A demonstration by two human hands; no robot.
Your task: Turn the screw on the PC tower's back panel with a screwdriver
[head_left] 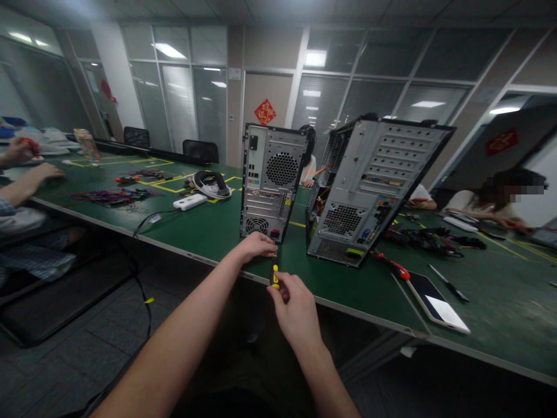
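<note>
head view: your right hand (296, 305) pinches the screwdriver (275, 274) by the case's (270, 200) base; whether your left hand (257, 247), at its far end, grips can't be told. seemingly you're aligning it; next needs steadiness.

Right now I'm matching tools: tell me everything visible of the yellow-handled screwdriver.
The screwdriver has a black and yellow handle, apparently plastic, and a slim shaft. It points forward by the edge of the table, toward the smaller computer tower. The right hand grips its handle; the left hand is near its indistinct tip.
</note>
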